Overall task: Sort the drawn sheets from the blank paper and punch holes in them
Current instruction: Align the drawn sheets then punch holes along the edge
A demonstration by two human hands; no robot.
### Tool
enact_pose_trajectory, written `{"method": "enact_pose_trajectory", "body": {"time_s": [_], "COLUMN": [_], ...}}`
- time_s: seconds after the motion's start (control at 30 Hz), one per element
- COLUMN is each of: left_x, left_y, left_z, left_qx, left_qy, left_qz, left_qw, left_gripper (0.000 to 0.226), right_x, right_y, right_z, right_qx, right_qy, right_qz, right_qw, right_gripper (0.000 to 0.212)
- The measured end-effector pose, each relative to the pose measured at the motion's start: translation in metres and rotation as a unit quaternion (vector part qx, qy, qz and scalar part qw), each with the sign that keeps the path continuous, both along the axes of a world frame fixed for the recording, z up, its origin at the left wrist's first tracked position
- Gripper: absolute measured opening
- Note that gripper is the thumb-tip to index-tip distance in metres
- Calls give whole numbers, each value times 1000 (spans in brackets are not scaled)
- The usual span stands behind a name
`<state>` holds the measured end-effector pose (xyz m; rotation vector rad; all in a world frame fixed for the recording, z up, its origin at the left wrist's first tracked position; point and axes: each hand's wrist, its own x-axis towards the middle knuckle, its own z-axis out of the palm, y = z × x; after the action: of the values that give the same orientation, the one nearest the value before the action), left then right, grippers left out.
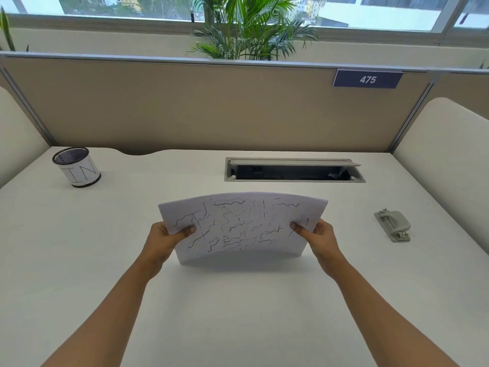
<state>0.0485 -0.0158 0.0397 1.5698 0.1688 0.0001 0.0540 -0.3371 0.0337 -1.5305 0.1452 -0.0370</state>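
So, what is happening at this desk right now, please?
A person holds a stack of paper upright with both hands, its lower edge on or just above the white desk. The left hand grips the left edge and the right hand the right edge. The front sheet is covered with scribbled pen lines. The hole punch lies untouched on the desk to the right. A mesh cup marked "IN" stands far left. No sorted piles are visible yet.

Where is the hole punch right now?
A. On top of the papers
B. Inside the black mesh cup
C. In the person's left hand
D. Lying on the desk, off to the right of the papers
D: the hole punch lies on the desk, untouched, right of the stack of sheets held by both hands.
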Motion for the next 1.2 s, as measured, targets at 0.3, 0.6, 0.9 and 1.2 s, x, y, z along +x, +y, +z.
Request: {"method": "enact_pose_trajectory", "body": {"time_s": [0.3, 0.6, 0.9, 1.2], "left_x": [2, -4, -12, -27], "left_y": [-5, -24, -50, -64], "left_z": [-4, -13, -16, -20], "left_qx": [-18, -91, -223, -313], "left_qy": [14, 31, 78, 105], "left_qz": [53, 126, 228, 243], "left_qw": [998, 987, 945, 912], "left_gripper": [10, 10, 20, 29], "right_x": [-2, -17, -26, -25], "right_y": [-2, 23, 69, 86], "right_z": [-15, -27, -29, -17], "right_qx": [-106, -143, -23, 172], "right_qy": [50, 111, 262, 242], "right_qz": [-34, -44, 44, -4], "right_qw": [993, 983, 964, 955], "right_gripper": [61, 58, 24, 19]}}
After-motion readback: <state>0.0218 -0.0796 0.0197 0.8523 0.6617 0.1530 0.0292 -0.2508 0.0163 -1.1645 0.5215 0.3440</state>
